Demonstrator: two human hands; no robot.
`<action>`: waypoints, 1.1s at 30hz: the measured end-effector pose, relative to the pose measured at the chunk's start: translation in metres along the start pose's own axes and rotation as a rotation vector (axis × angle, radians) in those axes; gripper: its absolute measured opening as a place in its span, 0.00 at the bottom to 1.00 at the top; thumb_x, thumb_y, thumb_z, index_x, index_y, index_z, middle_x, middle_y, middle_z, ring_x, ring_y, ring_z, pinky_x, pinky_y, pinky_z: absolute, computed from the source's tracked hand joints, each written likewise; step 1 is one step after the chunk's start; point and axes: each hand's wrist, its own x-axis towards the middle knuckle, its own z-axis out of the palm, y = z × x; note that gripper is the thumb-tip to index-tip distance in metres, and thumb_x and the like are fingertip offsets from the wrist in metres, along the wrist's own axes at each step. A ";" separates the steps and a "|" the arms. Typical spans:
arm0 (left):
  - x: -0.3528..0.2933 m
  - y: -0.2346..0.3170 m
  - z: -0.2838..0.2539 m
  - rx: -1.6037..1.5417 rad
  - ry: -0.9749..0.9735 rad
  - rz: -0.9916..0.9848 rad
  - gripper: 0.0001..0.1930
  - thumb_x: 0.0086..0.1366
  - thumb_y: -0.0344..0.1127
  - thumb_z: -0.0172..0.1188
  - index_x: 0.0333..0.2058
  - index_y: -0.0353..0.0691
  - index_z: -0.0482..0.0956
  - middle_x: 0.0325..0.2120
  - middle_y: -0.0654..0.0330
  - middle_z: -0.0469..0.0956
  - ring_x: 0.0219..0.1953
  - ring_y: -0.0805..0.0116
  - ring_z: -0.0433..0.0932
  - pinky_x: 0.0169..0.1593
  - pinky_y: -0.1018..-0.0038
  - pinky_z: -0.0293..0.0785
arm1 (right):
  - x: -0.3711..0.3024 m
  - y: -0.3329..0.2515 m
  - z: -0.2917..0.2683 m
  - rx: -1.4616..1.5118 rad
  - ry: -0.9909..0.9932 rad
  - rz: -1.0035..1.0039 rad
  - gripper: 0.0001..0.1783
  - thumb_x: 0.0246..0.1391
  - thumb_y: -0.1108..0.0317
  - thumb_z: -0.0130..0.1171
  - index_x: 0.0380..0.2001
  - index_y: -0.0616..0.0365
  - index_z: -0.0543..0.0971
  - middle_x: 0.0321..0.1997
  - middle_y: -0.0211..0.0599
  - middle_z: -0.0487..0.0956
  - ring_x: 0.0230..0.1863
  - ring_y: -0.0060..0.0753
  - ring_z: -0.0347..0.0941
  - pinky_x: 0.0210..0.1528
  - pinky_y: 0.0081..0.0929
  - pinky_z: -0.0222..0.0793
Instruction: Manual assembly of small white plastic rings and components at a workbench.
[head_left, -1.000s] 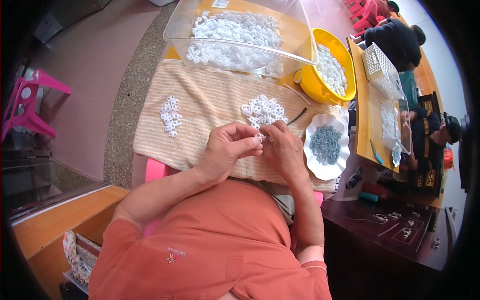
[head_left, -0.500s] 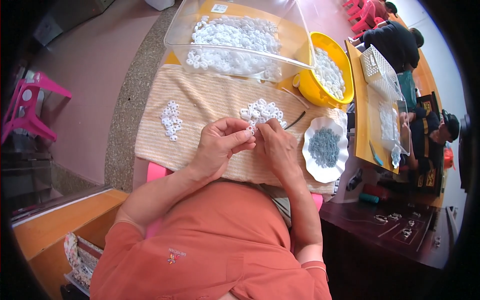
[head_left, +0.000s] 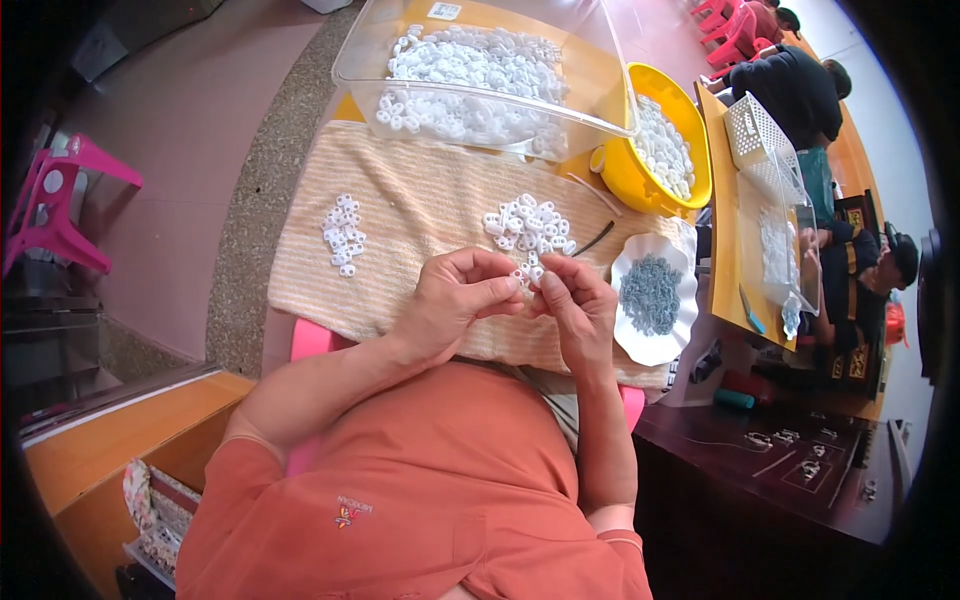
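Note:
Close together over the front of a striped beige cloth (head_left: 420,200), both my hands pinch. My left hand (head_left: 448,308) has thumb and forefinger closed on a small white oval plastic piece (head_left: 519,277) with holes. My right hand (head_left: 582,308) is closed at the fingertips on another white piece (head_left: 535,273) right beside it; whether the two are joined is too small to tell. Just beyond the fingers is a loose pile of similar white pieces (head_left: 525,222). A smaller cluster of them (head_left: 344,235) lies to the left. Small grey-blue pieces (head_left: 650,293) fill a white scalloped dish (head_left: 638,349) at right.
A clear plastic bin (head_left: 505,92) of white pieces stands at the back, beside a yellow basin (head_left: 625,180) holding more. A thin dark strip (head_left: 595,238) lies near the dish. At right, a person (head_left: 860,255) sits by another table (head_left: 728,270). A pink stool (head_left: 70,210) stands far left.
My right hand has turned from back-up near the pile and drawn slightly toward me, now pinching beside the left fingers. The left hand has shifted slightly right and toward me.

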 end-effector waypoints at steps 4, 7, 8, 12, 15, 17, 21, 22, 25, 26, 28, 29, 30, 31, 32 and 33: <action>-0.001 -0.001 0.003 0.011 0.020 -0.027 0.06 0.61 0.24 0.59 0.38 0.35 0.77 0.32 0.58 0.80 0.34 0.71 0.80 0.41 0.76 0.81 | -0.007 0.000 0.002 0.016 -0.067 0.073 0.14 0.58 0.75 0.55 0.48 0.69 0.74 0.36 0.40 0.80 0.32 0.24 0.77 0.35 0.22 0.78; -0.001 -0.001 0.003 0.022 0.014 -0.022 0.06 0.61 0.24 0.58 0.38 0.32 0.76 0.32 0.58 0.79 0.33 0.72 0.80 0.41 0.77 0.80 | -0.009 0.004 0.000 0.060 -0.099 0.064 0.16 0.57 0.76 0.56 0.49 0.69 0.73 0.38 0.42 0.80 0.34 0.26 0.78 0.37 0.24 0.78; -0.001 -0.002 0.003 0.035 0.006 -0.023 0.06 0.61 0.24 0.58 0.38 0.32 0.76 0.32 0.58 0.79 0.33 0.72 0.80 0.40 0.78 0.80 | -0.009 0.006 -0.001 0.074 -0.111 0.044 0.17 0.57 0.77 0.56 0.50 0.69 0.73 0.39 0.42 0.80 0.35 0.27 0.78 0.38 0.25 0.78; -0.001 -0.004 0.003 0.050 -0.003 -0.024 0.07 0.61 0.24 0.59 0.38 0.31 0.76 0.32 0.57 0.79 0.32 0.72 0.80 0.39 0.78 0.79 | -0.009 0.007 -0.004 0.071 -0.156 0.021 0.18 0.55 0.78 0.57 0.50 0.70 0.72 0.39 0.43 0.80 0.37 0.29 0.79 0.39 0.26 0.79; -0.001 -0.004 0.003 0.046 0.008 -0.036 0.07 0.61 0.24 0.59 0.38 0.31 0.76 0.32 0.57 0.79 0.33 0.72 0.79 0.39 0.78 0.79 | -0.010 0.008 -0.004 0.067 -0.162 0.032 0.19 0.55 0.79 0.58 0.50 0.70 0.73 0.39 0.42 0.80 0.37 0.27 0.78 0.40 0.24 0.77; -0.002 -0.004 0.003 0.059 0.001 -0.033 0.07 0.61 0.24 0.59 0.38 0.31 0.76 0.32 0.57 0.79 0.33 0.72 0.79 0.40 0.78 0.80 | -0.011 0.005 -0.004 0.074 -0.145 0.036 0.19 0.54 0.79 0.58 0.50 0.70 0.73 0.39 0.40 0.80 0.37 0.26 0.77 0.40 0.22 0.76; -0.002 -0.003 0.004 0.077 -0.006 -0.041 0.08 0.60 0.24 0.60 0.39 0.30 0.76 0.33 0.57 0.79 0.34 0.72 0.80 0.41 0.78 0.80 | -0.011 0.001 -0.005 0.077 -0.101 0.076 0.18 0.54 0.80 0.59 0.49 0.70 0.73 0.38 0.37 0.80 0.37 0.22 0.76 0.41 0.19 0.73; -0.002 -0.003 0.004 0.077 -0.006 -0.041 0.08 0.60 0.24 0.60 0.39 0.30 0.76 0.33 0.57 0.79 0.34 0.72 0.80 0.41 0.78 0.80 | -0.011 0.002 -0.006 0.077 -0.100 0.076 0.18 0.54 0.80 0.59 0.49 0.70 0.73 0.38 0.37 0.80 0.37 0.22 0.76 0.41 0.19 0.73; -0.002 -0.003 0.004 0.075 -0.004 -0.055 0.08 0.60 0.24 0.60 0.39 0.30 0.76 0.34 0.56 0.79 0.35 0.72 0.79 0.41 0.78 0.80 | -0.010 0.006 -0.008 0.084 -0.101 0.057 0.18 0.54 0.80 0.58 0.49 0.70 0.73 0.38 0.36 0.80 0.38 0.22 0.76 0.41 0.18 0.73; -0.001 -0.004 0.003 0.078 -0.003 -0.060 0.07 0.60 0.24 0.59 0.38 0.31 0.76 0.34 0.56 0.79 0.35 0.72 0.79 0.41 0.77 0.81 | -0.010 0.004 -0.007 0.083 -0.104 0.061 0.18 0.54 0.79 0.58 0.49 0.69 0.73 0.38 0.35 0.79 0.37 0.22 0.75 0.40 0.19 0.72; -0.001 -0.004 0.003 0.082 -0.001 -0.066 0.06 0.60 0.23 0.59 0.37 0.33 0.76 0.35 0.57 0.80 0.35 0.72 0.79 0.41 0.76 0.81 | -0.010 0.005 -0.007 0.082 -0.107 0.065 0.18 0.54 0.79 0.58 0.49 0.69 0.73 0.37 0.35 0.78 0.36 0.22 0.75 0.39 0.19 0.71; -0.001 -0.003 0.004 0.081 0.000 -0.069 0.06 0.60 0.23 0.59 0.37 0.33 0.76 0.35 0.57 0.79 0.35 0.72 0.79 0.41 0.76 0.81 | -0.010 0.008 -0.009 0.077 -0.114 0.044 0.18 0.54 0.79 0.58 0.49 0.70 0.73 0.38 0.36 0.79 0.37 0.22 0.75 0.40 0.19 0.72; -0.001 -0.003 0.005 0.081 0.002 -0.071 0.06 0.60 0.23 0.59 0.37 0.33 0.76 0.35 0.57 0.79 0.36 0.72 0.79 0.41 0.76 0.81 | -0.010 0.010 -0.010 0.072 -0.121 0.022 0.18 0.54 0.80 0.58 0.49 0.70 0.73 0.39 0.37 0.80 0.38 0.22 0.76 0.42 0.19 0.73; -0.001 -0.004 0.005 0.081 0.003 -0.072 0.06 0.60 0.23 0.59 0.37 0.33 0.76 0.35 0.57 0.79 0.36 0.72 0.79 0.41 0.76 0.81 | -0.010 0.010 -0.011 0.072 -0.121 0.023 0.18 0.54 0.80 0.58 0.49 0.70 0.73 0.39 0.37 0.80 0.38 0.22 0.76 0.42 0.19 0.73; -0.001 -0.004 0.004 0.080 0.005 -0.074 0.06 0.60 0.23 0.58 0.37 0.33 0.76 0.35 0.57 0.79 0.36 0.72 0.79 0.41 0.76 0.81 | -0.010 0.011 -0.012 0.077 -0.123 0.023 0.18 0.54 0.80 0.58 0.49 0.70 0.73 0.39 0.37 0.80 0.38 0.22 0.76 0.42 0.19 0.73; 0.000 -0.004 0.004 0.080 0.006 -0.076 0.06 0.60 0.23 0.58 0.37 0.33 0.76 0.35 0.57 0.79 0.36 0.72 0.79 0.41 0.76 0.81 | -0.010 0.011 -0.013 0.081 -0.124 0.023 0.18 0.54 0.80 0.58 0.49 0.70 0.73 0.39 0.38 0.80 0.38 0.23 0.76 0.42 0.19 0.73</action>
